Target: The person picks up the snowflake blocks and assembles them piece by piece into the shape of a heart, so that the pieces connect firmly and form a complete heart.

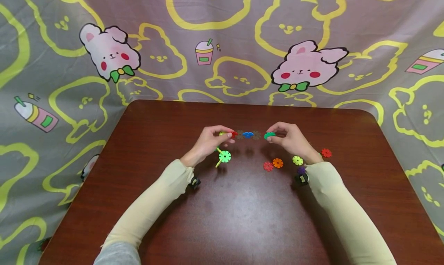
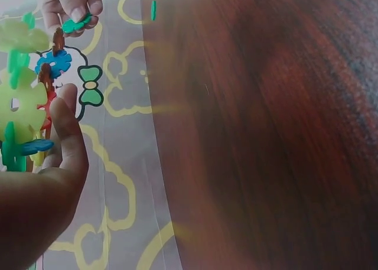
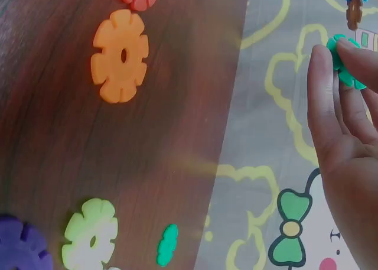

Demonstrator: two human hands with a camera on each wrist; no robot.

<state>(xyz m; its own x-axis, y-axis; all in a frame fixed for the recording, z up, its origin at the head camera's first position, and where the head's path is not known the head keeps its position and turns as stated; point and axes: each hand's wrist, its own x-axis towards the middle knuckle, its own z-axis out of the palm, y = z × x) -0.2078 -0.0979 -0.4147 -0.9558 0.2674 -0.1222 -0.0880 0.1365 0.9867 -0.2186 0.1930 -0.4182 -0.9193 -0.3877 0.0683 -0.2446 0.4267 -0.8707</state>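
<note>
My left hand [image 1: 210,140] pinches a joined string of notched plastic discs at a red disc [image 1: 234,134]. Brown discs and a blue disc [image 1: 248,135] extend from it toward the right, ending in a brown disc [image 1: 256,135]. Below my left fingers, a light green disc [image 1: 224,156] with thin yellow pieces belongs to the same cluster; in the left wrist view a large yellow-green disc [image 2: 23,101] hides part of it. Across a small gap, my right hand [image 1: 290,138] pinches a single green disc [image 1: 269,135] between thumb and fingers.
On the brown table [image 1: 243,218] lie loose discs: a light red one [image 1: 268,166], an orange one [image 1: 278,163], a yellow-green one [image 1: 297,160], a purple one [image 1: 301,170] and a red one [image 1: 326,153]. A small green piece [image 3: 167,245] lies near the table's edge. Patterned cloth [image 1: 239,41] hangs behind.
</note>
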